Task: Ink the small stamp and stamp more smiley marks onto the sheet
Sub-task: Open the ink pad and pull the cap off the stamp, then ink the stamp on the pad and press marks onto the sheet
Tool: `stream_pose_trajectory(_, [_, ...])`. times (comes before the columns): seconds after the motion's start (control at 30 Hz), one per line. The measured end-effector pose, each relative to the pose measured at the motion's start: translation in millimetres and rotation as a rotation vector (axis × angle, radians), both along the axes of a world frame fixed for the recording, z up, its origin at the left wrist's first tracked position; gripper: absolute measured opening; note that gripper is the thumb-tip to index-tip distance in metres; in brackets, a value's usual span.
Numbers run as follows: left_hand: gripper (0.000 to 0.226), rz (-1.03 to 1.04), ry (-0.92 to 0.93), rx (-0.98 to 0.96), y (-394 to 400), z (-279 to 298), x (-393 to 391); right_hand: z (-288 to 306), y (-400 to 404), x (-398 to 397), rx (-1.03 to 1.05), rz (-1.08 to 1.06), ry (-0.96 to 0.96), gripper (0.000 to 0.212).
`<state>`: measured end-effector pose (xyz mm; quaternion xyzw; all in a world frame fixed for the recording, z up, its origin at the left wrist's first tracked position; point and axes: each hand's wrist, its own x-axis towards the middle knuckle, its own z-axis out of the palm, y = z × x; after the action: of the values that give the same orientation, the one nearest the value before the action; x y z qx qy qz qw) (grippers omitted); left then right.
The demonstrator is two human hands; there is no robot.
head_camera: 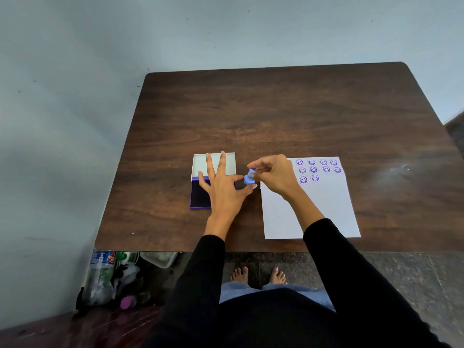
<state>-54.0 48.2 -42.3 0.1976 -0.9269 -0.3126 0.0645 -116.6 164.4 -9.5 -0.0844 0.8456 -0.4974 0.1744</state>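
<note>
Far left, below the table (276, 109) edge: plastic bottles (101, 272) and a clear container (158, 258) on the floor, blurry, can't ID more. On the table L side: ink pad (199, 194), lid flipped open and up toward the wall, dark purple pad surface exposed. Left hand (222, 189) lies flat over the pad's R half w/ fingers spread open, gripping nothing; it covers much of the pad. Thumb reaches toward the stamp, contact unclear. Small stamp (249, 179): light blue/purple, stubby, round, held just R of the pad, between pad and sheet, in the air or on the table can't tell. Right hand (272, 174) pinches it w/ thumb + fingertips closed on the top; stamp face hidden. Sheet (326, 209): white, R of centre, ten purple smiley marks (313, 169) in rows at the top. Right forearm crosses the sheet's L edge and hides its top-L corner.
</note>
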Motion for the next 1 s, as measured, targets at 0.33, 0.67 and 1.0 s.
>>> stream_pose_trajectory(0.33, [0.031, -0.026, -0.067, -0.129, 6.0, -19.6, 6.4, -3.0, 8.4, -6.0, -0.403, -0.152, -0.14, 0.026])
stream_pose_trajectory(0.67, [0.076, -0.087, -0.182, -0.186, 5.4, -29.3, 16.3, 10.0, 9.6, -10.5, -1.259, -0.377, -0.747, 0.017])
stream_pose_trajectory(1.0, [0.148, 0.148, -0.144, -0.168, -52.9, -37.9, 57.8, 5.6, -23.4, -6.1, -1.05, -0.356, -0.735, 0.016])
